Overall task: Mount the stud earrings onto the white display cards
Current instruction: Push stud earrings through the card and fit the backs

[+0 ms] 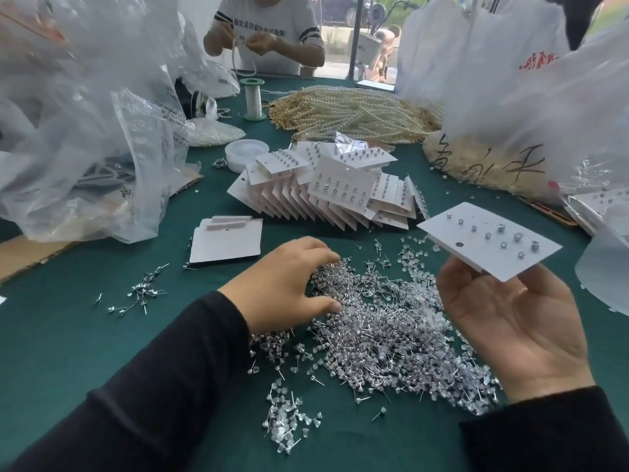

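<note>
Holds a white display card (pixel 490 240) raised and tilted in the right hand (pixel 510 321), palm upward, over the right side of the green worktop (pixel 102 318). Grips it from below, with the fingers clamped on the card and mostly hidden under it. Shows several stud earrings (pixel 500 228) mounted on the card face.

Reaches with the left hand (pixel 289 284) into the big pile of loose studs (pixel 391 332) at the middle of the worktop. Touches the pile with bent fingers (pixel 320 250), well apart from the thumb.

Just beyond the left hand, a few blank cards (pixel 228 243); behind these, a fanned stack of filled cards (pixel 323 195), then pearl strands (pixel 357 110). At the far side, another person (pixel 269 32).
</note>
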`<action>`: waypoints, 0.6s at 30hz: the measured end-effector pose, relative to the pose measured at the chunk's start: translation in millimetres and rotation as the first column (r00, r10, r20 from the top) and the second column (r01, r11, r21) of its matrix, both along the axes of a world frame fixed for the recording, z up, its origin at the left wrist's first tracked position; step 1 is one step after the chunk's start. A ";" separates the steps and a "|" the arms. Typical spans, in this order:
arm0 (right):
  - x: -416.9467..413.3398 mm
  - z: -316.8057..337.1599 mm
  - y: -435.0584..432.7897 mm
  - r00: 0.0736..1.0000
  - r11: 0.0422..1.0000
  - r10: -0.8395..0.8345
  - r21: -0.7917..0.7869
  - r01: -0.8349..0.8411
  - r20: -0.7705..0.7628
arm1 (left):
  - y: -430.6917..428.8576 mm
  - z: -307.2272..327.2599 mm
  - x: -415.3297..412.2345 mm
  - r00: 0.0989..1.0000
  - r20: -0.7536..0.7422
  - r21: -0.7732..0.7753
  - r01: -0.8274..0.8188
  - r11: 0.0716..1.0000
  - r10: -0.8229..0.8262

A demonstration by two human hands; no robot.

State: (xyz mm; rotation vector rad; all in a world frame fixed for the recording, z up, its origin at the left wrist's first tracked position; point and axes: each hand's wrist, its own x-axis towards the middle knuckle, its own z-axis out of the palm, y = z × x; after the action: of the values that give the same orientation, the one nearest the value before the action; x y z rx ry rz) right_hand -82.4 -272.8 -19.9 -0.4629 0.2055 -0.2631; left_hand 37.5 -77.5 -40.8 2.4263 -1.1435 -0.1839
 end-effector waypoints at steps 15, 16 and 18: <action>0.1 -2.3 -1.6 0.999 1.000 -0.019 -0.022 0.018 -0.035 | 8.9 -5.9 3.5 0.996 0.049 -0.239 -0.065 0.969 0.079; 0.2 -2.2 -1.5 0.999 0.999 -0.019 -0.027 0.018 -0.035 | 10.3 -4.1 4.5 0.994 0.004 -0.292 -0.100 0.951 0.106; 0.5 -2.2 -1.0 0.999 0.999 -0.019 -0.037 0.017 -0.039 | 11.2 -2.2 6.0 0.982 -0.095 -0.382 -0.190 0.904 0.166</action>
State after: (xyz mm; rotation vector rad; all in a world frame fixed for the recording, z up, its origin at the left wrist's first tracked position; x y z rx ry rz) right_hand -82.0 -273.8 -22.2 -0.5027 0.2435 -0.2757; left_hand 43.5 -66.3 -43.0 2.1354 -0.8313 0.0283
